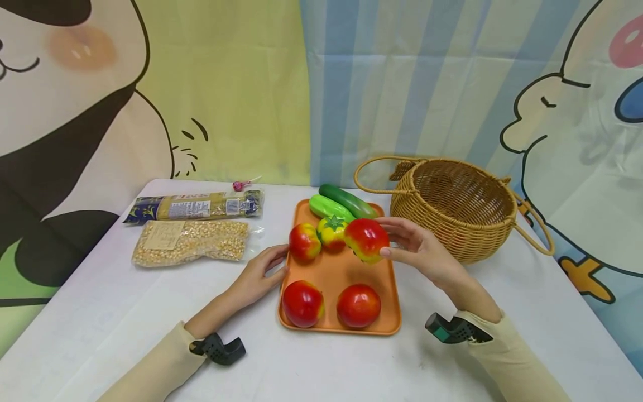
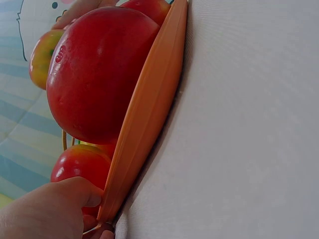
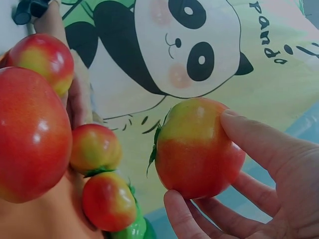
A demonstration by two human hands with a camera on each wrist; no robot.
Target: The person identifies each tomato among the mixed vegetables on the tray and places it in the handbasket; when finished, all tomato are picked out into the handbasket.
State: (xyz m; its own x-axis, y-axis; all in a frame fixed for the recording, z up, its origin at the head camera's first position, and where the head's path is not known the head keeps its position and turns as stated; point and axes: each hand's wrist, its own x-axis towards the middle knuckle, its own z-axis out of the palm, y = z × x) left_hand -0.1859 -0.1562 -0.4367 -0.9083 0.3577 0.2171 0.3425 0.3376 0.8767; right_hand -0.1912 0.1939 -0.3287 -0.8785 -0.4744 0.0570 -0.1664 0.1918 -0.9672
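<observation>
My right hand (image 1: 422, 248) holds a red and yellow tomato (image 1: 366, 239) between thumb and fingers, above the right side of an orange tray (image 1: 334, 273). The right wrist view shows green leaves on the left side of this tomato (image 3: 199, 149). At the tray's left rim, my left hand (image 1: 258, 279) pinches the edge; its thumb (image 2: 89, 193) shows there in the left wrist view. On the tray lie two red tomatoes at the front, another tomato (image 1: 304, 242) at the left, a yellowish one with a green top (image 1: 332, 231), and two green cucumber-like vegetables (image 1: 346, 201) at the back.
A wicker basket (image 1: 452, 223) with looped handles stands behind my right hand. Left of the tray lie a bag of corn kernels (image 1: 191, 243), a long printed packet (image 1: 196, 206) and a lollipop (image 1: 242, 185). A cartoon curtain (image 1: 241, 95) hangs behind the table.
</observation>
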